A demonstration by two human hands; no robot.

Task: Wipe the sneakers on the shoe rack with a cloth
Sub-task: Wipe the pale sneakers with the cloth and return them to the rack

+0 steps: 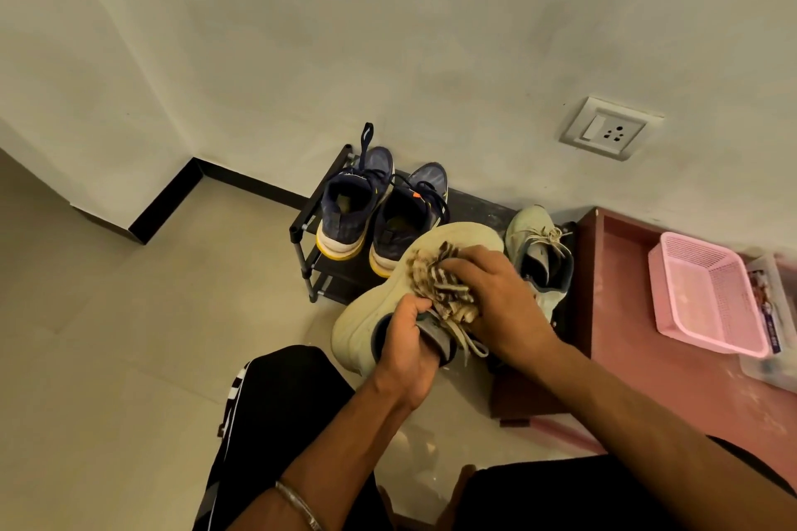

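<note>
- On the shoe rack (302, 224), at its left end, a navy pair of sneakers (379, 216) stands heels toward the person; these look untouched, so I judge they come later.
- Off the front edge of the rack, above the floor, the left hand (407, 343) has its fingers curled into the collar of the pale sneaker (375, 315) and holds it up, toe pointing toward the wall.
- That grip should stay firm and inside the opening, so the shoe does not twist under the rubbing.
- Just right of it, the right hand (496, 293) presses a bunched striped cloth (440, 280) onto the upper near the laces, fingers closed over the cloth.
- Short strokes from tongue toward toe would suit, turning the shoe with the left hand to reach the sole edge.
- Loose laces hang under the cloth; keep them from snagging.
- At the rack's right end, the matching pale sneaker (539, 254) waits beside a reddish cabinet (612, 315).
</note>
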